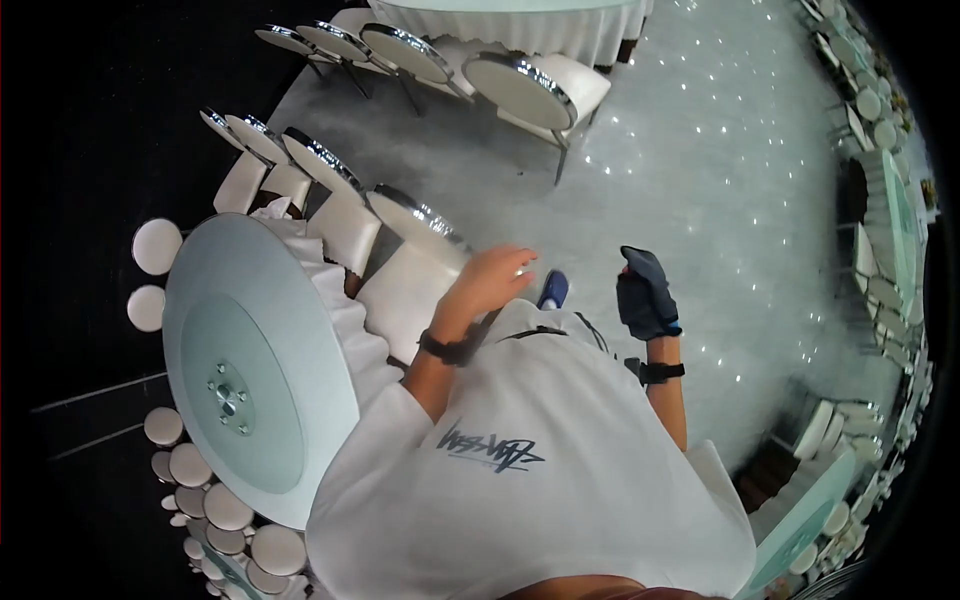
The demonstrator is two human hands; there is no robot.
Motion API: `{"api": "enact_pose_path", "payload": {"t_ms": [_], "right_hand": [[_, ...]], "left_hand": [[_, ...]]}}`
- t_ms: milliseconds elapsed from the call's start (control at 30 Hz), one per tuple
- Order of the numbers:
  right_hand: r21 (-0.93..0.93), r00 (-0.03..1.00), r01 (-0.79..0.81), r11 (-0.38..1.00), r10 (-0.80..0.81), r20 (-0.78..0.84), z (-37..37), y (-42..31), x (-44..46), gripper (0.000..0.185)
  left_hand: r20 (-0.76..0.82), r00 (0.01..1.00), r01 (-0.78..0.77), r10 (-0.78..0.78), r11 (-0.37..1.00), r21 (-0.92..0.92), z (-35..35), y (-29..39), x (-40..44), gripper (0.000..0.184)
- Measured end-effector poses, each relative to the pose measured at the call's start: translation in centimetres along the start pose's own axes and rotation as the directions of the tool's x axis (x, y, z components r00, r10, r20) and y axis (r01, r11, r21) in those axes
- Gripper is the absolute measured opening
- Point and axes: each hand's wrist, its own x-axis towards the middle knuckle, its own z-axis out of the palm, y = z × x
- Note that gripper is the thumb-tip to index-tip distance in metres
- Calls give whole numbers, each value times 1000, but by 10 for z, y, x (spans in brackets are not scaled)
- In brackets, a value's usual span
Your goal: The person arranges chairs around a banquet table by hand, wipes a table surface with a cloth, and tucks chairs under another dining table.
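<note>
My left hand (497, 277) is bare, with a black band at its wrist. It is held in front of my body, near a white chair (415, 290), with its fingers bent together. A tiny pale spot shows at the fingertips, too small to name. My right hand (648, 295) wears a dark glove and hangs over the grey floor, its fingers folded. A small reddish spot shows at its edge, and whatever the fingers may hold is hidden. Another black band is on the right wrist. The two hands are well apart.
At the left stands a round table (330, 400) with a glass turntable (270, 430) and a white cloth. Several white chairs line it. Another clothed table (500, 8) with chairs is at the top. More tables stand at the right edge. A blue shoe (554, 288) shows below me.
</note>
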Motion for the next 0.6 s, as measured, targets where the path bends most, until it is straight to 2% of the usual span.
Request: {"api": "enact_pose_path", "payload": {"t_ms": [67,100,133,167,200,233,267,333,367,400,433,467,500,533,600], "right_hand": [[-73,985,60,996,-47,166,5,-48,61,26],[-265,941,233,936,-149,303,-2,-45,103,24],[-196,932,162,967,-85,354,3,-53,127,23],[-135,915,80,988,-20,403,9,-62,152,23],[162,888,-276,947,187,419,25,-77,168,23],[85,822,-51,995,-7,570,45,-82,190,25],[118,812,-424,898,319,488,51,-99,208,25],[-130,839,-333,934,357,411,86,-141,221,28],[-109,855,-180,978,210,475,83,-131,231,29],[-245,783,301,922,-92,615,86,-126,238,23],[-662,694,687,300,-1,720,111,-169,226,19],[-709,711,703,-54,71,699,123,-190,223,16],[-631,725,665,-400,142,674,136,-210,220,14],[-724,769,636,-266,151,621,133,-212,226,14],[-758,781,621,-201,76,620,146,-224,253,15]], "left_hand": [[-89,992,84,-89,995,-59,-6,4,15,39],[-109,982,145,-153,986,-78,-13,7,22,39],[-125,969,202,-213,975,-97,-21,7,28,40],[-198,962,175,-188,981,-81,-26,6,29,39],[-195,949,233,-250,967,-106,-31,7,33,38],[-195,932,284,-305,950,-130,-38,8,40,38],[-191,914,333,-359,930,-153,-45,7,47,38],[-177,888,396,-424,902,-172,-56,-8,68,37],[-196,878,405,-437,896,-182,-57,-22,79,37],[-214,866,417,-452,889,-192,-57,-37,90,37],[-251,864,399,-437,897,-188,-58,-53,105,38],[-259,867,374,-425,900,-225,-60,-69,122,38],[-240,869,399,-432,900,-175,-69,-73,138,39],[-216,870,424,-444,896,-134,-76,-73,157,39],[-183,915,362,-359,932,-17,-102,-71,198,41]]}}
